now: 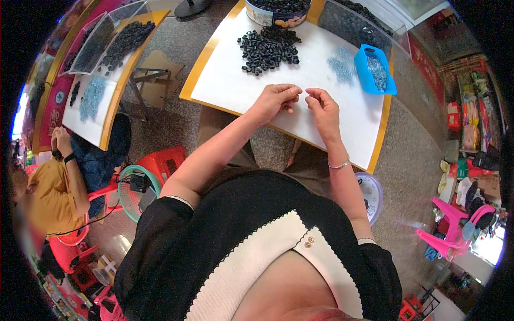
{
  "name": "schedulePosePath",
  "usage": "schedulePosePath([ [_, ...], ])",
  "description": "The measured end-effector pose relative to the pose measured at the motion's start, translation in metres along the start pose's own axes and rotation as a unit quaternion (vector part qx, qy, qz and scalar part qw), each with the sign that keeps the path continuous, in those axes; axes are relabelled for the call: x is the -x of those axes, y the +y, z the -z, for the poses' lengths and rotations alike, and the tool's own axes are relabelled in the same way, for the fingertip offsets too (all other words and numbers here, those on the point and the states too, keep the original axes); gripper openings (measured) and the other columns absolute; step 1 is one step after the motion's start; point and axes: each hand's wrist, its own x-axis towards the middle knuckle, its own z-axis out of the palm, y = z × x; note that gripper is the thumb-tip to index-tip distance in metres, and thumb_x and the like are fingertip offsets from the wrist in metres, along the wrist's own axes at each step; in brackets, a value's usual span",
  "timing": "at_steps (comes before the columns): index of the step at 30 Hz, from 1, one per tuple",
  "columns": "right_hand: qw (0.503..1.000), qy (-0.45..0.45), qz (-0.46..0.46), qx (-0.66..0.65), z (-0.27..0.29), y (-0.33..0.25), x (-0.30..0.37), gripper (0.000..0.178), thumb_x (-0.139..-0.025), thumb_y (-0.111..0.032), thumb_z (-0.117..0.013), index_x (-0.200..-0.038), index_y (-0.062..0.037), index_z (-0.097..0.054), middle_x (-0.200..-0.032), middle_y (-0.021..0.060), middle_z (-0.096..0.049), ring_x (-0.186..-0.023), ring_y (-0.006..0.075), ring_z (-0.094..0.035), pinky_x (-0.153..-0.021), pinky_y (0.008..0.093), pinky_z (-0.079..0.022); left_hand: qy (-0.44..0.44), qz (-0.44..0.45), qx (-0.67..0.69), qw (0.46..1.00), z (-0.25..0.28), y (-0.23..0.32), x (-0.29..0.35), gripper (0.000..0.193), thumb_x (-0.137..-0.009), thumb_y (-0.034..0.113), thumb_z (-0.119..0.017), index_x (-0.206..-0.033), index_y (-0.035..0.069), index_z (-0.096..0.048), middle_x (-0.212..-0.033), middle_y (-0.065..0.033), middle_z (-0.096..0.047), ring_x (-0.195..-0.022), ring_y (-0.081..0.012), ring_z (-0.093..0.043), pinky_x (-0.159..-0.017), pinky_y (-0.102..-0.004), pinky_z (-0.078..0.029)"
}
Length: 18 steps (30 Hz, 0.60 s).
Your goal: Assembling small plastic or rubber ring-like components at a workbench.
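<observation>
**Hands meet above the near edge of a white worktop**

The left hand (pixel 276 101) has thumb and forefinger drawn together, the other fingers curled; the right hand (pixel 325 111) faces it, fingers bent, thumb close to the forefinger. Only a narrow gap parts the fingertips, and whether either hand holds a small piece cannot be told. Both are over the front of the white tabletop (pixel 222 80), forearms crossing its yellow edging (pixel 187 92).

A heap of black pieces (pixel 267 51) lies just beyond the left hand, in front of a round tin (pixel 258 17). Clear bits (pixel 341 65) spread beside a blue tray (pixel 363 77), which reaches the right edge. Bare surface runs left of the heap, between heap and clear bits, and from the right hand to the right edge.
</observation>
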Motion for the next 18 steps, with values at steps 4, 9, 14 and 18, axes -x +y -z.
schedulePosePath([
  [4, 1.000, 0.005, -0.010, -0.001, -0.001, 0.004, 0.000, 0.022, -0.086, -0.007, -0.058, -0.106, -0.0012, -0.062, -0.091, 0.0005, -0.061, -0.078, 0.0065, -0.051, -0.070, 0.0204, -0.044, -0.001, -0.010, -0.007, 1.000, -0.002, 0.001, 0.001, 0.025, -0.092, 0.023, -0.056, -0.100, 0.000, -0.063, -0.076, -0.0004, -0.057, -0.057, -0.0078, -0.050, -0.051, -0.0214, -0.045],
  [9, 0.999, 0.015, 0.025, -0.023, -0.011, 0.000, 0.003, 0.021, -0.086, -0.007, -0.058, -0.106, -0.0017, -0.063, -0.091, 0.0006, -0.060, -0.078, 0.0083, -0.053, -0.073, 0.0218, -0.045, -0.003, -0.006, -0.004, 1.000, -0.004, 0.004, 0.003, 0.024, -0.092, 0.021, -0.057, -0.101, 0.000, -0.063, -0.079, -0.0009, -0.059, -0.059, -0.0078, -0.051, -0.053, -0.0213, -0.045],
  [14, 0.987, 0.006, 0.144, 0.070, -0.015, -0.018, 0.003, 0.022, -0.081, -0.002, -0.060, -0.102, -0.0049, -0.064, -0.088, 0.0062, -0.059, -0.079, 0.0151, -0.058, -0.071, 0.0251, -0.047, -0.030, 0.001, 0.004, 1.000, -0.001, 0.004, 0.000, 0.025, -0.092, 0.019, -0.056, -0.107, -0.001, -0.060, -0.087, -0.0019, -0.060, -0.069, -0.0084, -0.053, -0.061, -0.0223, -0.047],
  [18, 0.977, 0.024, 0.179, 0.116, -0.014, -0.018, 0.002, 0.019, -0.081, -0.002, -0.060, -0.099, -0.0048, -0.064, -0.086, 0.0073, -0.058, -0.077, 0.0171, -0.059, -0.069, 0.0260, -0.047, -0.072, 0.008, -0.001, 0.997, 0.004, 0.002, -0.003, 0.028, -0.092, 0.017, -0.055, -0.111, -0.002, -0.058, -0.091, -0.0040, -0.061, -0.075, -0.0110, -0.057, -0.069, -0.0252, -0.049],
])
